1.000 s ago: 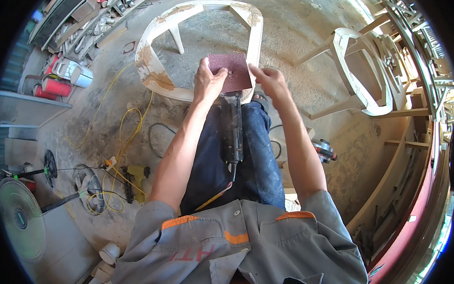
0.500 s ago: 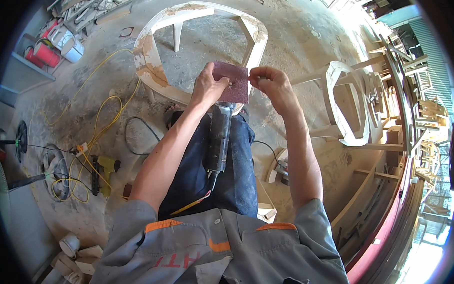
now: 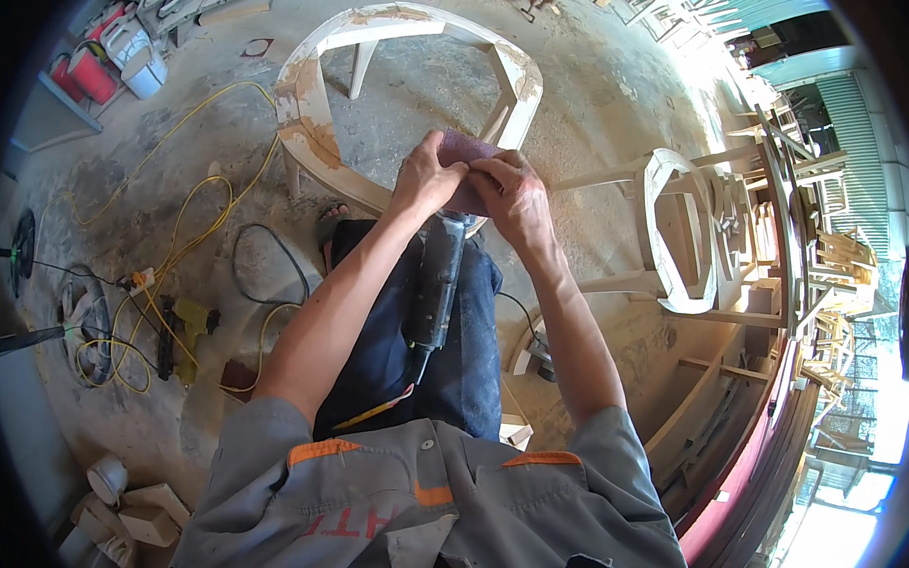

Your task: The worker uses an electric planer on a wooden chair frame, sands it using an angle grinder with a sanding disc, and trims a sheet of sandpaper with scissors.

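Observation:
My left hand grips the left side of a purple-brown square of sandpaper, its thumb pressed on the face. My right hand is closed on the right part of the sheet, its fingertips against my left thumb. The hands cover most of the sandpaper. Below it, a black corded power tool lies lengthwise on my thighs, its cord end toward my body. The tool's head is mostly hidden under the sandpaper and hands, so I cannot tell whether the sheet is fixed to it.
Ahead stands a rounded wooden frame on legs, patched with brown filler. Another wooden frame is at right, beside stacked timber. On the left floor lie a yellow cord, a yellow-green nail gun and a coiled hose.
My right hand has moved left and closed onto the sandpaper, meeting my left hand. The sheet now tilts and shows less of its face. The view has shifted slightly.

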Motion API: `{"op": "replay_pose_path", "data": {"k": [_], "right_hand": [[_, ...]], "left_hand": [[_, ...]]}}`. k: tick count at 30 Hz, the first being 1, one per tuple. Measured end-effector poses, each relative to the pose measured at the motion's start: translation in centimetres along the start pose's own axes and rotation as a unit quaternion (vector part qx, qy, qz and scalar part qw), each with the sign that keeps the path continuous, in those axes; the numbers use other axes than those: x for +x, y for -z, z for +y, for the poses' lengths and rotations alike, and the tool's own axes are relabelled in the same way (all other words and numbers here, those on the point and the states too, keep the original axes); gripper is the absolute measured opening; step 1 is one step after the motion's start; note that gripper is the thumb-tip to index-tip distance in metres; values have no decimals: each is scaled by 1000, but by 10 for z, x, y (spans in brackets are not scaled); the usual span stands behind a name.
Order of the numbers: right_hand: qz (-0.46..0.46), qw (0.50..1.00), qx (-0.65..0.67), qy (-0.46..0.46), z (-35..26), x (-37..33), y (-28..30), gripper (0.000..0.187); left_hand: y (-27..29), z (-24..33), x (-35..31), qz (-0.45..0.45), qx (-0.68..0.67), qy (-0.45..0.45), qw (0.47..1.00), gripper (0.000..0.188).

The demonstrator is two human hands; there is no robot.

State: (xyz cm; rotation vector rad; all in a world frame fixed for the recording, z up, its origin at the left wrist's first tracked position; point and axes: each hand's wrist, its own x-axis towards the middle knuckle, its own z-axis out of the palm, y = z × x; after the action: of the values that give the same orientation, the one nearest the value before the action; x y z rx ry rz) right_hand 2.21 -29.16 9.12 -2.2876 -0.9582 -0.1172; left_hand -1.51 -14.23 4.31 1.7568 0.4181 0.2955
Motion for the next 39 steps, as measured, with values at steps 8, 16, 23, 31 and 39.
{"op": "replay_pose_path", "data": {"k": [8,16,23,31,39], "right_hand": [[-71,993,26,-96,-2,-4,10,30],[-77,975,74,-196,0,2,4,34],[-82,979,84,-167,1,2,4,31],[-76,995,0,-68,2,1,3,32],[-66,989,51,-123,2,0,3,30]], "left_hand": [[2,-1,1,8,32,-7,999,47],[10,-10,12,-64,-25,49,996,58],[16,-13,13,-83,-78,34,993,36],[10,-25,18,-43,-2,-21,999,41],[13,-12,11,-30,-15,-2,999,39]]}}
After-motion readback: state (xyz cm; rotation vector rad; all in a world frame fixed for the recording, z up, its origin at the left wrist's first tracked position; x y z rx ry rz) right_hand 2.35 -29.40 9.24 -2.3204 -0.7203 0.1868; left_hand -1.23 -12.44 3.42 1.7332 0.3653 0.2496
